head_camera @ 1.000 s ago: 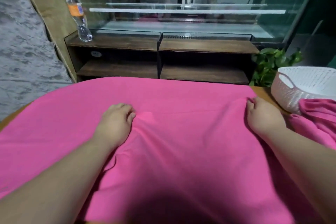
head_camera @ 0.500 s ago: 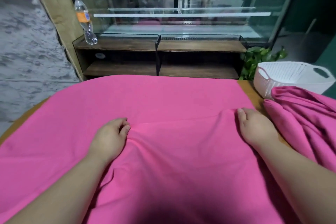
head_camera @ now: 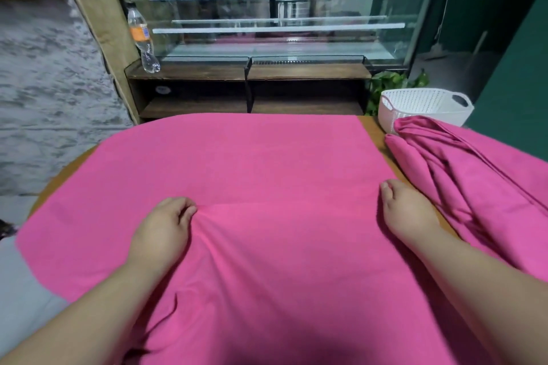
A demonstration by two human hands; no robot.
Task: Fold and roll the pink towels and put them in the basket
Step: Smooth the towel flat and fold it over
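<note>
A pink towel (head_camera: pixel 237 166) lies spread over the wooden table (head_camera: pixel 372 133). A low fold line runs across it between my hands. My left hand (head_camera: pixel 166 225) pinches a bunch of the cloth at the fold's left end, fingers curled. At the towel's right edge my right hand (head_camera: pixel 406 213) grips the cloth, its fingers tucked under. A second pink towel (head_camera: pixel 474 175) lies crumpled on the right. Behind it, at the table's far right corner, stands the white perforated basket (head_camera: pixel 427 107), with nothing visible inside.
Beyond the table is a dark wooden shelf unit (head_camera: pixel 246 74) with a glass display case (head_camera: pixel 278 9) on top and a plastic bottle (head_camera: pixel 142 38) at its left end. A green plant (head_camera: pixel 388 83) sits behind the basket. Grey floor lies to the left.
Both hands have drawn back toward me with the cloth, pulling the fold line nearer. The view has swung right, showing more of the crumpled towel and the basket.
</note>
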